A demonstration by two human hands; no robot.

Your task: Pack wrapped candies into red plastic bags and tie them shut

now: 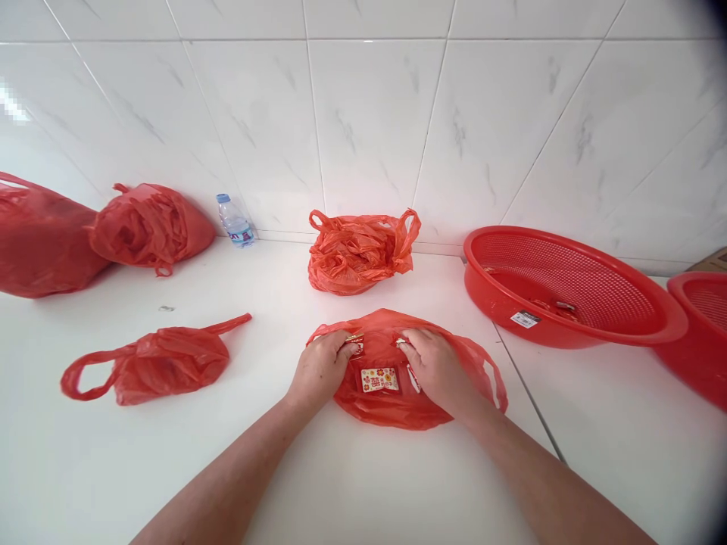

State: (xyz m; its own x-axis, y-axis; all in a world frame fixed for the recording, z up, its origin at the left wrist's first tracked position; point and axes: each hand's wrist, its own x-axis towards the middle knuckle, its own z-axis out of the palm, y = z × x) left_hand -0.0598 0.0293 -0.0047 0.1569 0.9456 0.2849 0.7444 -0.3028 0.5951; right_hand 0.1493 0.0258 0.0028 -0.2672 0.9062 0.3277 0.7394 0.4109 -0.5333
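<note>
A red plastic bag (420, 412) lies spread open in front of me, with both hands over it. Inside rests a small white packet (379, 380) printed with red characters and flowers. My left hand (322, 365) pinches a small red-and-gold wrapped candy (355, 344) at the bag's left side. On the right, my right hand (435, 367) has its thumb and fingers closed on a small red-and-white wrapped candy (401, 342), mostly hidden by the fingers. Another white-and-red packet (414, 378) sits partly beneath that hand.
Behind the bag stands a bunched red bag (357, 253). A red bag with handles (170, 363) lies left, before two fuller red bags (153, 223) (45, 242) and a water bottle (235, 221). To the right are red perforated baskets (573, 284) (698, 333). A tiled wall backs the white table.
</note>
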